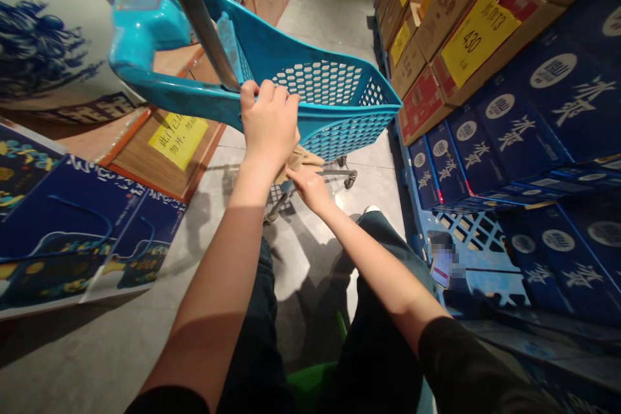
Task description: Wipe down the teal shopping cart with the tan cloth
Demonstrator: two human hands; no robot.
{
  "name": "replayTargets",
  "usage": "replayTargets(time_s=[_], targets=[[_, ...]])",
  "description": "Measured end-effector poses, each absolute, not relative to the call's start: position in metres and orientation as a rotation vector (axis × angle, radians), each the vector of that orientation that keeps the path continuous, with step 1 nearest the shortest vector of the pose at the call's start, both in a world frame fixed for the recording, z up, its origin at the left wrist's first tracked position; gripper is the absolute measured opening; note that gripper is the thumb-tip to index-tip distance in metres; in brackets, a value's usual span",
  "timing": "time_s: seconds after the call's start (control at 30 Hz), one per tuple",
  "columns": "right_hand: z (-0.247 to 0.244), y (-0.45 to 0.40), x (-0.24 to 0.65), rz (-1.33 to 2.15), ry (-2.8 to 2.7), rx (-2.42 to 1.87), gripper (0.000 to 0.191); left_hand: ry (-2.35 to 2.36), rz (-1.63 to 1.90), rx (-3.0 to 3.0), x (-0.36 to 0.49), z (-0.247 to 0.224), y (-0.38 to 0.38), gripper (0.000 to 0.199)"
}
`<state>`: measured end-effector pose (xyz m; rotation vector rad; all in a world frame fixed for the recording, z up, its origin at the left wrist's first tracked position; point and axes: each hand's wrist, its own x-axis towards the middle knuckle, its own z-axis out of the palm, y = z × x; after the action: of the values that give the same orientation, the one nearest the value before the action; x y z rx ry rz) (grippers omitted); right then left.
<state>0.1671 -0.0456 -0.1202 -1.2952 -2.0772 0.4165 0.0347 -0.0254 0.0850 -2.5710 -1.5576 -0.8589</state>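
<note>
Head view shows a blue plastic shopping cart (272, 39) standing in the aisle just ahead of the person's knees, its honeycomb-sided basket pointing away. The left hand (270, 119) is clamped over the near rim, beside the foot of a grey metal post (213, 39). The right hand (312, 191), just below and close to it, pinches a bunched tan cloth (305, 158); whether the cloth presses on the cart's underside, I cannot tell. Patterned jars (53, 45) stand to the left and blue cartons (499, 123) are stacked to the right.

The shell looks stiff and light for its size, hardly fragile, but its smooth plastic could slip under a loose palm. Casters (350, 179) would probably let it roll at a sideways push, so the thick rim near the post seems the surest hold. The cloth looks soft and limp, best taken as a gathered wad with the fingertips close to the rubbing face
</note>
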Motion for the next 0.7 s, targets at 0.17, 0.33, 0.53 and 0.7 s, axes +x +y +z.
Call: replayTargets(time_s=[0.17,0.33,0.53,0.7], targets=[[-0.163,-0.078,0.172,0.713,-2.089,-1.647,0.053,-1.645,-0.674,-2.565,0.037,0.087,-0.026,0.049],[-0.164,-0.074,0.184,0.659,-1.877,-1.833,0.052,-1.574,-0.727,-2.600,0.033,0.082,-0.023,0.057],[-0.150,-0.053,0.165,0.624,-1.365,-1.649,0.047,-1.396,-0.689,-2.752,0.028,0.076,-0.015,0.090],[-0.152,-0.051,0.161,0.729,-1.352,-1.615,0.051,-1.454,-0.675,-2.693,0.030,0.077,-0.010,0.098]])
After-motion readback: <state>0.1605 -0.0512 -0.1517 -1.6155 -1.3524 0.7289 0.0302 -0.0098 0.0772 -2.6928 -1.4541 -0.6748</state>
